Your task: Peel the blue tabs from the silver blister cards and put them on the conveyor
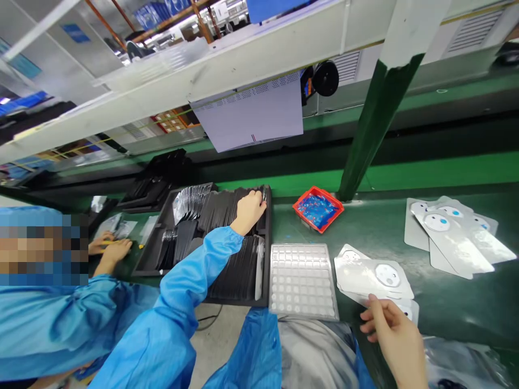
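Observation:
My left hand [248, 212] reaches into the far right corner of a black tray [267, 243], fingers curled down against the packed pieces there. What they pinch is hidden. Rows of thin black flat pieces [219, 208] stand on edge in the tray, with some shiny ones at the left. My right hand [395, 335] hovers at the near edge of a small pile of silvery-white flat plates [371, 274], its fingers loosely bent and apart. Those plates carry round openings. Between my hands lies a clear plastic blister tray [302, 281] with small pockets.
A red bin [318, 209] of small blue bits stands behind the blister tray. More white plates [454, 232] are fanned out at right. A green post [377, 119] rises at the bench's back. A co-worker's hands [115, 251] work at left. Plastic bags [466, 362] lie near right.

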